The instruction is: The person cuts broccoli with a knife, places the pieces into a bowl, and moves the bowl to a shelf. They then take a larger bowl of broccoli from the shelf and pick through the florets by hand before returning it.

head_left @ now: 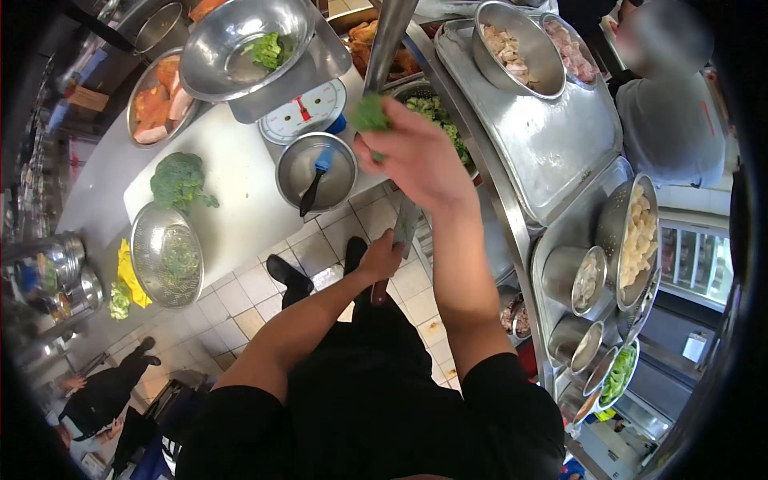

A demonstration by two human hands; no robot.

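Observation:
My left hand (pixel 382 260) is closed around the handle of a knife (pixel 406 226), its blade pointing up toward my right forearm. My right hand (pixel 420 156), smeared by motion, has a green broccoli piece (pixel 370 114) in its fingers, above the gap beside the scale. A metal bowl (pixel 248 28) with a broccoli floret (pixel 269 51) sits on the kitchen scale (pixel 304 110). On the white cutting board (pixel 244 180) lies a large broccoli head (pixel 178 181). Past my right hand, a perforated pan of green pieces (pixel 444 120) is partly hidden.
A small metal bowl (pixel 294 172) holds a blue brush (pixel 323 160). A colander (pixel 168 292) stands at the board's near edge; salmon pieces (pixel 164 100) fill a bowl at left. On the right are metal trays (pixel 532 136) with bowls. A co-worker (pixel 676 120) stands at far right.

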